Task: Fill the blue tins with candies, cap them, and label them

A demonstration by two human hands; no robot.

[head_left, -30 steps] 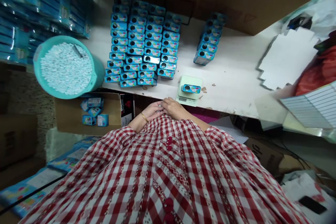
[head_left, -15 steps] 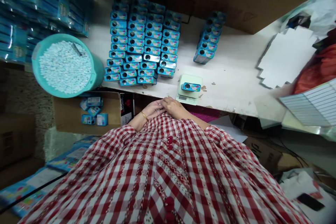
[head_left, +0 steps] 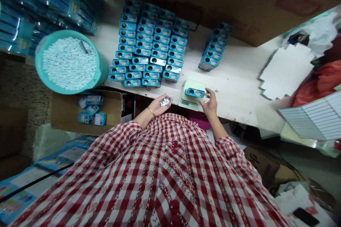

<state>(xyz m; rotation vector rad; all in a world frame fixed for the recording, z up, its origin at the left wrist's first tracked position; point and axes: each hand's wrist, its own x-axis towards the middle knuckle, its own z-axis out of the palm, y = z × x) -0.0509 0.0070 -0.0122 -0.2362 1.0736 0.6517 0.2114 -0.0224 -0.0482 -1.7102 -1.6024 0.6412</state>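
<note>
My left hand [head_left: 160,105], palm up and cupped, holds a small heap of pale blue-white candies [head_left: 164,102] at the table's front edge. To its right, a blue candy tin [head_left: 194,93] with a dark round opening in its top stands on a pale green scale [head_left: 185,102]. My right hand [head_left: 210,105] is at the tin's right end, thumb and fingers apart on either side of it. Whether the fingertips touch the tin, I cannot tell. A turquoise bucket [head_left: 103,69] full of similar candies stands at the left, with a grey tool handle [head_left: 83,46] sticking out.
Several rows of blue tins [head_left: 150,44] stand behind the scale, and a shorter row [head_left: 214,48] stands further right. A large cardboard box [head_left: 226,0] borders the back. Flat white card [head_left: 286,71] lies at the right. Below the bucket, an open carton [head_left: 64,111] holds small blue boxes.
My hands, together at the table edge before, have parted. The left now shows candies in its palm. The right has moved to the tin on the scale. The view has shifted slightly.
</note>
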